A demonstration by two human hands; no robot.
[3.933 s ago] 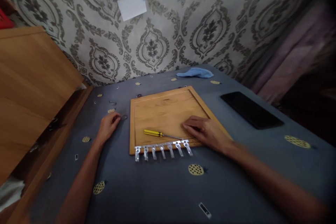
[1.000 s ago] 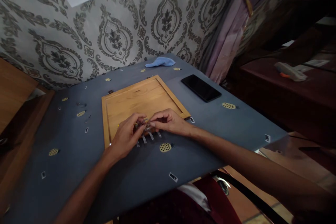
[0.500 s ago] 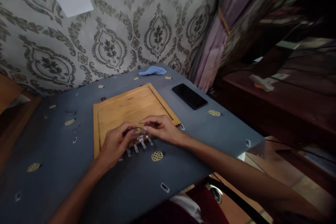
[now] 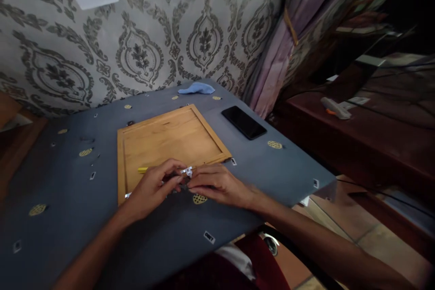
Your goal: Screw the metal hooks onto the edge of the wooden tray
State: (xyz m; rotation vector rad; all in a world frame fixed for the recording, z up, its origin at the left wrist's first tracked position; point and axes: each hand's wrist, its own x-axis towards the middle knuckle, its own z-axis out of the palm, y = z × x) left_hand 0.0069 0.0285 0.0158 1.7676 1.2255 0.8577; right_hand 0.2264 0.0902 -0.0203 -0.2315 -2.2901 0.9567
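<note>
My left hand (image 4: 154, 186) and my right hand (image 4: 219, 186) meet in front of the wooden board's near edge. Between their fingertips is a small shiny metal piece (image 4: 187, 171), partly covered by the fingers and too small to name. Both hands are closed in a pinch around it. The framed wooden board (image 4: 170, 131) lies flat on the table just beyond them. A short yellow stick (image 4: 142, 170) shows on the board beside my left hand.
On the blue-grey patterned table cover (image 4: 68, 199) lie a black phone (image 4: 244, 122), right of the board, and a blue cloth (image 4: 197, 88) near the wall. A small dark object (image 4: 130, 123) sits behind the board. The table's right edge drops toward a tiled floor.
My hands have shifted slightly toward me, and the right has turned to a closer pinch. The dangling shiny strips now hardly show. The yellow stick has come into sight.
</note>
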